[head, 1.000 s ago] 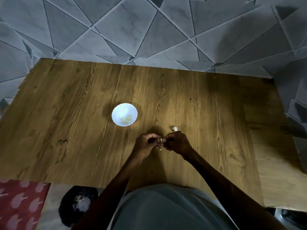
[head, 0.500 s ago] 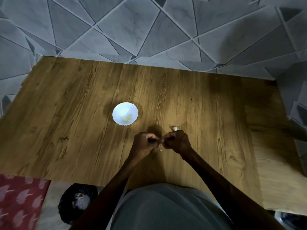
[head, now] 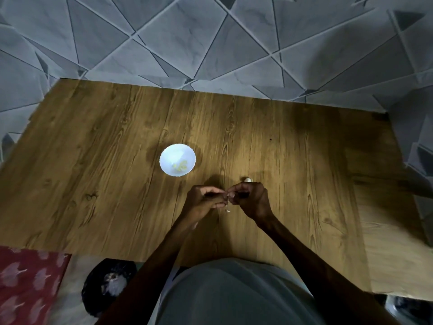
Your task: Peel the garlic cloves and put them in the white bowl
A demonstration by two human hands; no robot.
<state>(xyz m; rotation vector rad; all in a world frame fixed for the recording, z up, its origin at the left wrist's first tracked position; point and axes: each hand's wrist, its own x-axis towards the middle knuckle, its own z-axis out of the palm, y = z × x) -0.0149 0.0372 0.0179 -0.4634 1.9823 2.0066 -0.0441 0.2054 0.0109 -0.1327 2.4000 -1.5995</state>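
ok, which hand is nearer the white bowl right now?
Left. The left hand lies right of the white bowl and closer to the person, not touching it; the right hand is farther right, beyond the garlic clove both pinch.

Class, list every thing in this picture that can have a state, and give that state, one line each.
white bowl: upright on the table, holding a few peeled cloves.
left hand: fingers curled, pinching the garlic clove.
right hand: fingers curled, pinching the same clove.
garlic clove: mostly hidden between the fingertips.
loose clove: lying on the table just beyond the right hand.
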